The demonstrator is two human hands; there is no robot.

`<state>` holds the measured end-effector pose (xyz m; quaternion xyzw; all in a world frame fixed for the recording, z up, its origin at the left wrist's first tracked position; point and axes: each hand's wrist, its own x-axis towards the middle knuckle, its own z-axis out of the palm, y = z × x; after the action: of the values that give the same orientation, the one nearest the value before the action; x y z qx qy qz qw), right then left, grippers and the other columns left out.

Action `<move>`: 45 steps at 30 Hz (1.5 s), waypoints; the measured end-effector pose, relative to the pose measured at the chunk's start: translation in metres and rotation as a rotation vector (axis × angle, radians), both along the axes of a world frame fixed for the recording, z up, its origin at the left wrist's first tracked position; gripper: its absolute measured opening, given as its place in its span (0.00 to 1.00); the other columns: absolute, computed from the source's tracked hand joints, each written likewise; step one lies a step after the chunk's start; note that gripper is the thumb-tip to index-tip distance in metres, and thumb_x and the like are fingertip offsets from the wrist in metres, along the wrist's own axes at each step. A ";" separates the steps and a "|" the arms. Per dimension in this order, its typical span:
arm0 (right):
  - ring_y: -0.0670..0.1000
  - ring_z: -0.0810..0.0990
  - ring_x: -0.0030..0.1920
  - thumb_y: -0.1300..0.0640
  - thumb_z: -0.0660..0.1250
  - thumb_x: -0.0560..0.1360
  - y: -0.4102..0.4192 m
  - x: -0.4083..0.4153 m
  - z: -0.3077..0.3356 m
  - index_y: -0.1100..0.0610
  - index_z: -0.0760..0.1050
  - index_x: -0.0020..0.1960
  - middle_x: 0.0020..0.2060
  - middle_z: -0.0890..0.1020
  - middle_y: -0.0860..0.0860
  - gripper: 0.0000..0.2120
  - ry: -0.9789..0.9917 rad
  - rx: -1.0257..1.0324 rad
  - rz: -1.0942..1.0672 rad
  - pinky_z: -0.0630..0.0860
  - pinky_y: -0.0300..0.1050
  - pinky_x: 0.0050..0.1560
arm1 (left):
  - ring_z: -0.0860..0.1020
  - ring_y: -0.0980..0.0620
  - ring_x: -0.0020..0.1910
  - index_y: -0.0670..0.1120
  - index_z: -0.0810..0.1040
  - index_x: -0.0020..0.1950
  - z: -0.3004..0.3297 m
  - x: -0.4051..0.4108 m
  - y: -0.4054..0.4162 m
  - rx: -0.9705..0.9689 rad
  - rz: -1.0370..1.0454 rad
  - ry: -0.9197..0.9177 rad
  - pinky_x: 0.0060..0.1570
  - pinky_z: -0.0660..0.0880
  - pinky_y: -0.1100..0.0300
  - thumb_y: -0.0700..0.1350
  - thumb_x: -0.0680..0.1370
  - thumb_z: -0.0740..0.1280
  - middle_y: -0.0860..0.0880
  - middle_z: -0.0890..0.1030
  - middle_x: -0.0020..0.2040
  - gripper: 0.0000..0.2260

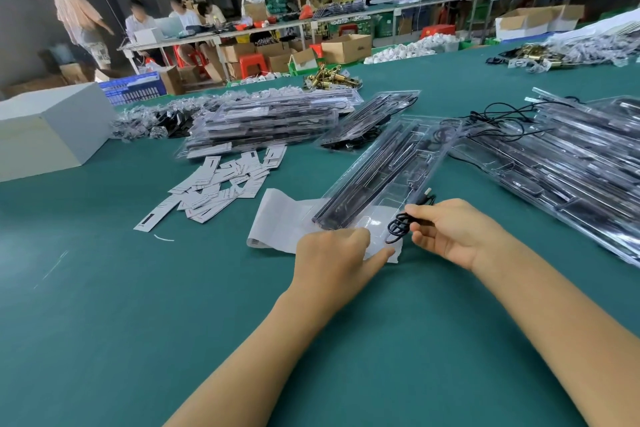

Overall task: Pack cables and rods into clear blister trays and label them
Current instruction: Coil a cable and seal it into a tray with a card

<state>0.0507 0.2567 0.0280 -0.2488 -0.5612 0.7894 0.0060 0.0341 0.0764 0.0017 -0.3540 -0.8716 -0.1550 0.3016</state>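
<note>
Green tabletop (138, 322) nearest us; our left hand (332, 263) presses flat fingers on the clear blister tray (391, 170), our right hand (450, 232) pinches a coiled black cable (401, 224) at its near end. Labels (221, 184) lie far left.

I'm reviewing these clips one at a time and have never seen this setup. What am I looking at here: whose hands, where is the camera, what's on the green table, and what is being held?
There is no machine here: a person works with bare hands, filmed by one wide-angle camera worn on the head, looking forward and down. The left hand rests on the near end of a clear blister tray, which already holds black rods. The right hand has a grip on a small coiled black cable at that tray's near end. On the green table lie a scatter of white labels, a white sheet under the tray, stacks of filled trays behind and more trays to the right. Other workers sit at benches in the background.
</note>
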 end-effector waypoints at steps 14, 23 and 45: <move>0.46 0.78 0.23 0.68 0.63 0.77 0.026 0.001 0.010 0.65 0.73 0.40 0.23 0.77 0.54 0.07 0.003 -0.352 -0.076 0.76 0.36 0.24 | 0.76 0.46 0.28 0.46 0.80 0.39 0.016 -0.002 -0.002 0.003 -0.144 -0.067 0.24 0.67 0.58 0.54 0.79 0.61 0.50 0.78 0.28 0.16; 0.49 0.82 0.27 0.70 0.63 0.77 0.023 -0.003 0.008 0.68 0.73 0.43 0.32 0.80 0.58 0.04 0.126 -0.181 -0.116 0.78 0.39 0.27 | 0.62 0.46 0.21 0.40 0.76 0.36 0.011 0.005 0.009 0.208 -0.058 -0.035 0.18 0.62 0.62 0.43 0.75 0.68 0.49 0.69 0.21 0.10; 0.50 0.59 0.24 0.57 0.66 0.77 0.011 -0.022 -0.009 0.58 0.65 0.37 0.25 0.65 0.53 0.14 -0.090 0.688 0.096 0.57 0.40 0.25 | 0.61 0.47 0.23 0.40 0.77 0.37 0.005 0.006 0.011 0.297 -0.045 -0.100 0.20 0.64 0.60 0.43 0.75 0.68 0.48 0.69 0.22 0.09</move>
<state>0.0283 0.2681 0.0189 -0.2401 -0.8051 0.5416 0.0277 0.0399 0.0872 0.0071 -0.3170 -0.8448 -0.3064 0.3034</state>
